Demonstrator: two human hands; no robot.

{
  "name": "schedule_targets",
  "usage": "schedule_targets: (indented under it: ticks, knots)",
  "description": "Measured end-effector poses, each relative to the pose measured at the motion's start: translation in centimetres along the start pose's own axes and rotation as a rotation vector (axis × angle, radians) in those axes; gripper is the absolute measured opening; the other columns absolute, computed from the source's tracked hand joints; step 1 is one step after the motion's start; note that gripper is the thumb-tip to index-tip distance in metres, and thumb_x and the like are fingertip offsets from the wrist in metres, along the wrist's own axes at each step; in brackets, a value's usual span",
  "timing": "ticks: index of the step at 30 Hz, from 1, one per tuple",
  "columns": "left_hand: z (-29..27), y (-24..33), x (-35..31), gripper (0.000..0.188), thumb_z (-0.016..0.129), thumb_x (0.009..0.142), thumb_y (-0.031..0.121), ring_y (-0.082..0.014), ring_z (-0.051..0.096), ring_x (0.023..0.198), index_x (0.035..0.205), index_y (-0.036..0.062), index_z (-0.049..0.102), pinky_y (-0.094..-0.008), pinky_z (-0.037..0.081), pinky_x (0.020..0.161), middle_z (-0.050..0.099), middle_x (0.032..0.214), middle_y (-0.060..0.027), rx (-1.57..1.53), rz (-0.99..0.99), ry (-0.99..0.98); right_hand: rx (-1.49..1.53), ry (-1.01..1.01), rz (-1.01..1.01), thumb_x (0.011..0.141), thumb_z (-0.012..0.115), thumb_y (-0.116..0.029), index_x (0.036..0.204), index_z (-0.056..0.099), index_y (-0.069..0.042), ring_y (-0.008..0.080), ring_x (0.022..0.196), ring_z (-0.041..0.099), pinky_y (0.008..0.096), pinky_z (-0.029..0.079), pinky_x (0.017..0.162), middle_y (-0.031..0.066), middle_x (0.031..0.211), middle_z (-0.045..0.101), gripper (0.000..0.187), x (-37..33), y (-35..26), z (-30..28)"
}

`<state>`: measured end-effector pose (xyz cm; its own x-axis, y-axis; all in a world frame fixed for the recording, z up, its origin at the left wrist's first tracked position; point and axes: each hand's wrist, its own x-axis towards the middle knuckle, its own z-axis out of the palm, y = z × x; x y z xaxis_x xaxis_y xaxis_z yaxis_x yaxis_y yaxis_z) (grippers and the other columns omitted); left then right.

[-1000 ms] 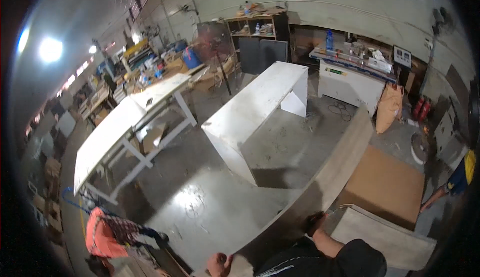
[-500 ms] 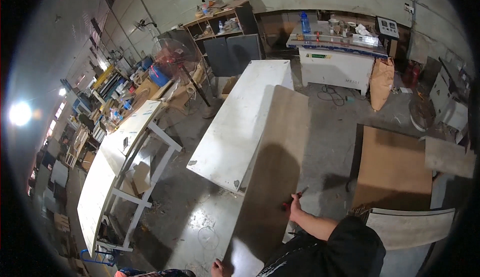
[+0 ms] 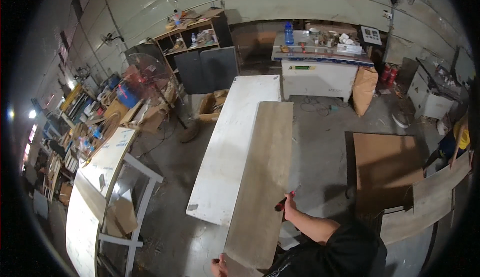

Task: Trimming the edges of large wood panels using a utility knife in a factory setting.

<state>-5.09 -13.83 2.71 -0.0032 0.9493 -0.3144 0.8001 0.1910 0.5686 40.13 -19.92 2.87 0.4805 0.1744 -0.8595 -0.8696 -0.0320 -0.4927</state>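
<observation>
A long grey-brown wood-grain panel (image 3: 262, 172) lies partly over a long white board (image 3: 220, 142) in front of me. My right hand (image 3: 289, 206) is closed at the panel's right edge around a hand tool (image 3: 280, 205) with a red-and-black handle. A thin pointed metal end sticks out of its far side; the exact kind of tool does not show. At the panel's near left corner, my left hand (image 3: 219, 266) has its fingers curled on the edge. The lower part of that hand is cut off by the frame.
A white worktable (image 3: 107, 177) on a frame stands at left, with a pedestal fan (image 3: 147, 72) beyond. At the back is a white machine (image 3: 317, 77). Brown sheets (image 3: 390, 167) lie at right, near another person (image 3: 461, 132) in yellow beside grey boards (image 3: 440, 197).
My view has shifted. The panel's near end, dark and cut off before, now shows fully, with both hands still at its edges. Another person has come into view at the right.
</observation>
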Motion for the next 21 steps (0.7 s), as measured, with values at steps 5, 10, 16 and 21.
schedule_targets:
  ticks: [5,10,16,21]
  knots:
    - [2.7,8.6,11.3,0.059,0.074,0.088,0.052,-0.0371,0.067,0.094,0.111,-0.0008,0.061,-0.0455,0.052,0.086,0.069,0.090,-0.0170,0.004,0.029,0.065,0.273,-0.169,-0.189,0.096,0.058,-0.049,0.118,0.059,-0.008,0.0266,0.095,0.068,0.0452,0.054,0.087,0.0095,0.107,0.066,0.046,4.7,-6.6,7.5]
    - [6.0,15.7,12.0,0.067,0.070,0.093,0.039,-0.0471,0.056,0.110,0.138,-0.0068,0.049,-0.0528,0.047,0.095,0.049,0.128,-0.0314,-0.108,0.520,0.045,0.072,-0.119,-0.406,0.098,0.054,-0.046,0.125,0.054,-0.003,0.0208,0.094,0.064,0.0393,0.055,0.072,0.0099,0.107,0.065,0.051,8.2,-9.2,5.9]
    - [4.3,17.6,7.2,0.035,0.063,0.098,0.034,-0.0416,0.063,0.096,0.118,0.0052,0.063,-0.0521,0.053,0.085,0.066,0.108,-0.0201,0.462,0.871,0.388,-0.163,-0.345,-0.317,0.087,0.068,-0.035,0.081,0.069,-0.010,0.0139,0.057,0.059,0.0310,0.046,0.049,0.0023,0.074,0.068,0.026,1.9,-1.3,-1.6]
    - [4.6,20.9,2.8,0.039,0.062,0.097,0.034,-0.0448,0.057,0.112,0.123,0.0053,0.063,-0.0597,0.050,0.093,0.062,0.120,-0.0219,0.503,0.944,0.208,-0.584,-0.225,-0.337,0.087,0.074,-0.041,0.094,0.072,-0.010,0.0161,0.057,0.062,0.0343,0.053,0.054,0.0027,0.072,0.067,0.031,1.4,4.3,-21.2]
